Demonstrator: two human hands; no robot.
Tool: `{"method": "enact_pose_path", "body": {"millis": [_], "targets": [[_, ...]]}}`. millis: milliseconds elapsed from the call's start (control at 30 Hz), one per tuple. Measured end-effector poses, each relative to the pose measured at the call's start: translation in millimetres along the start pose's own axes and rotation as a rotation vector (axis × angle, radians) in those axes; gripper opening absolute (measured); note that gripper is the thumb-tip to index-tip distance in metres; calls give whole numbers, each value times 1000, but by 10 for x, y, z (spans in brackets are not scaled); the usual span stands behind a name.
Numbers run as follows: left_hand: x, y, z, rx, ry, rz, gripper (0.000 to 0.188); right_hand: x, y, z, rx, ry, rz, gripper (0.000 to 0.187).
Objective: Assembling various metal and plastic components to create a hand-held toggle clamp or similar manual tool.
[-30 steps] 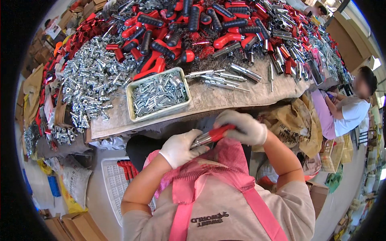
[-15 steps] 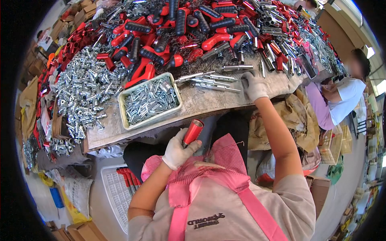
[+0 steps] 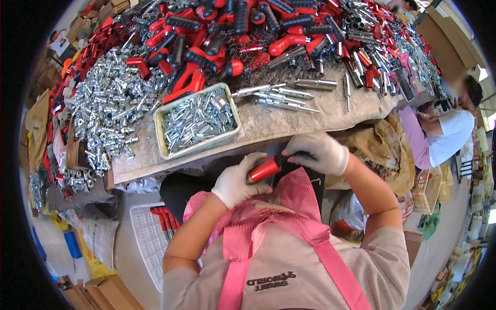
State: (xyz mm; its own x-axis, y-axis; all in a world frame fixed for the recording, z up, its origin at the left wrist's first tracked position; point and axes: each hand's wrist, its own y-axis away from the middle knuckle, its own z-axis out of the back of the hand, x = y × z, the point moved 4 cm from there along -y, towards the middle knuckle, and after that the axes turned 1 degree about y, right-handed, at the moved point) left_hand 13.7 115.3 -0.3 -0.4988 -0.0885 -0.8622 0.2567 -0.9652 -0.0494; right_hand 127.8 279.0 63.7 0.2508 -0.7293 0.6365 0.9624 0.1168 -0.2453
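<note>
Over my lap, my left hand [image 3: 233, 182], in a white glove, is wrapped round a shiny red metal tube [image 3: 264, 170]. The tube tilts up to the right, its open end dark. At that end my gloved right hand [image 3: 321, 153] has its fingers pinched together; whatever they hold is hidden or too small to name. Beyond my hands, on the cloth-covered table [image 3: 274, 126], stands a cream tray [image 3: 200, 148] full of short silver pins. Right of it lie several slim silver rods [image 3: 287, 99] and a thicker silver tube [image 3: 316, 84].
Silver fittings [image 3: 111, 101] are heaped at the table's left. Red and black handles [image 3: 240, 20] pile up behind, among fine dark springs. A white plastic basket [image 3: 147, 235] holding red-ended tools sits low on the left. Another person [image 3: 442, 121] sits at the right, near brown paper sacks [image 3: 385, 150].
My right hand has come from the table, beside the silver rods, back to the tube's open end. The tube has tipped further to the right in my left hand.
</note>
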Motion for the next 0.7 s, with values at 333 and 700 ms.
{"method": "enact_pose_path", "body": {"millis": [333, 700], "targets": [[33, 264, -50, -133, 102, 172, 42, -1239, -578, 1067, -790, 336, -597, 39], [221, 460, 84, -341, 56, 230, 34, -2435, -244, 1595, -989, -937, -864, 30]]}}
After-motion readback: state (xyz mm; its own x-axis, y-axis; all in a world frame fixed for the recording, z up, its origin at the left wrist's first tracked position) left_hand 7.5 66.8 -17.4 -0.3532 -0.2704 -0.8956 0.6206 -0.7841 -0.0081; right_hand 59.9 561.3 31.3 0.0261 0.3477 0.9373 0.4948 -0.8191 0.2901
